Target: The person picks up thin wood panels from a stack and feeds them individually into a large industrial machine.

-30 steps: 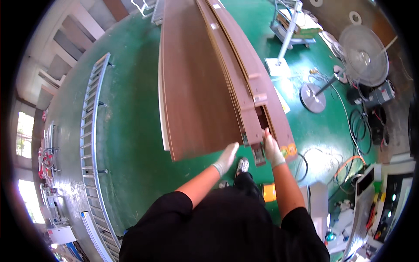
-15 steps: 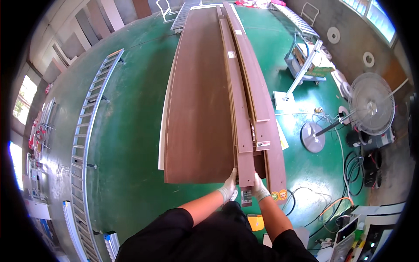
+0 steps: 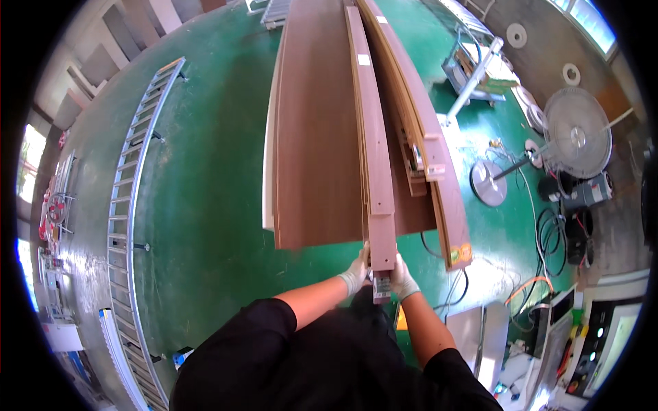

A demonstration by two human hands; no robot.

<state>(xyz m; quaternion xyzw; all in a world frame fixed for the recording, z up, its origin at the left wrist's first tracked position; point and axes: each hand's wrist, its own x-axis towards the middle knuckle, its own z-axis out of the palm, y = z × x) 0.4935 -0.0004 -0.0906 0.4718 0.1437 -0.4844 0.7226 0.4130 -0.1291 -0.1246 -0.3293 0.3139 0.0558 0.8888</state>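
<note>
My left hand (image 3: 356,271) and my right hand (image 3: 403,277), both in pale gloves, are closed round the near end of a stack of long narrow brown boards (image 3: 373,151). The left grips one long edge, the right the other. These boards run away from me, and a darker end piece with a label juts out toward my body. Beneath them lies a wide brown panel (image 3: 315,137). To the right is another group of narrow brown boards (image 3: 411,96), its near end marked with round stickers. My fingertips under the held boards are hidden.
A long metal roller conveyor or ladder-like frame (image 3: 130,185) lies along the left. On the right stand a blue cart (image 3: 473,72) and a pedestal fan (image 3: 578,137), with black cables (image 3: 552,236) on the green floor (image 3: 212,157). Equipment fills the lower right corner.
The held boards have come apart from the right-hand group, and a gap shows between them. Seen from my head, the wide panel's near edge sits higher in the picture.
</note>
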